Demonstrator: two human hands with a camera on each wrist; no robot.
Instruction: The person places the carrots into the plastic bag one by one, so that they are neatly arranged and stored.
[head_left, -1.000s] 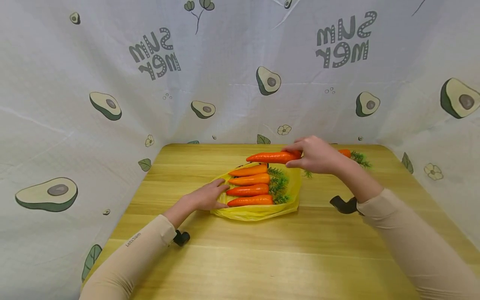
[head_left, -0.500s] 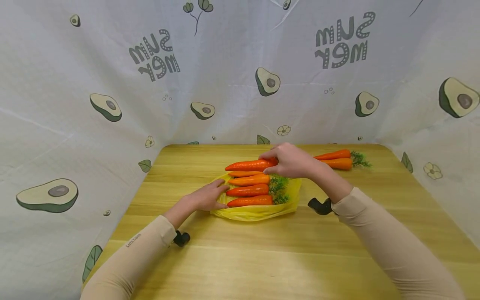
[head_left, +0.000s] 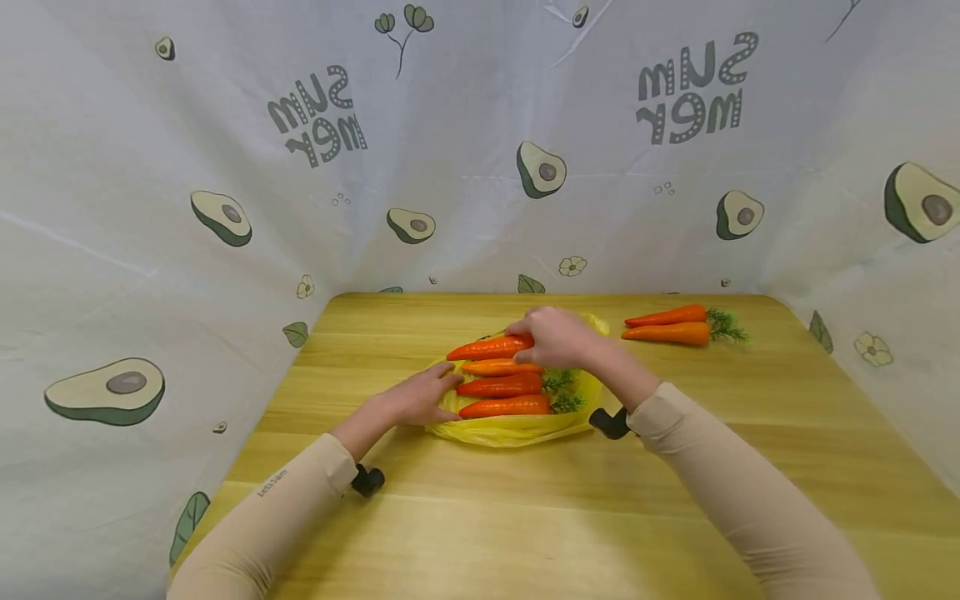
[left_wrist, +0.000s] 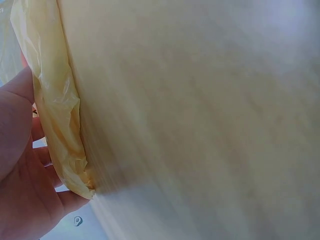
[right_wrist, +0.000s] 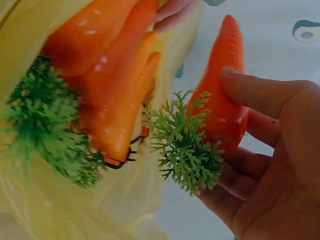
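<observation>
My right hand (head_left: 557,338) grips an orange-red carrot (head_left: 486,348) by its thick end, low over the far side of a yellow plastic bag (head_left: 510,432). The right wrist view shows the thumb along that carrot, its green leafy top (right_wrist: 192,145) hanging beside the fingers. Several more carrots (head_left: 501,386) lie side by side in the bag, tips to the left. My left hand (head_left: 415,397) is at the bag's left edge with fingers spread. Seen from the left wrist, its thumb and fingers touch the crumpled bag wall (left_wrist: 57,95), their tips partly hidden.
Two carrots, a redder one (head_left: 667,316) and an orange one (head_left: 666,334), lie at the back right of the wooden table (head_left: 480,517). A pale cloth (head_left: 465,108) printed with avocados hangs behind the table and at both sides.
My right hand has carried its carrot leftward and down, from behind the bag to over its far side, partly covering the carrots there. The left hand has stayed at the bag's edge.
</observation>
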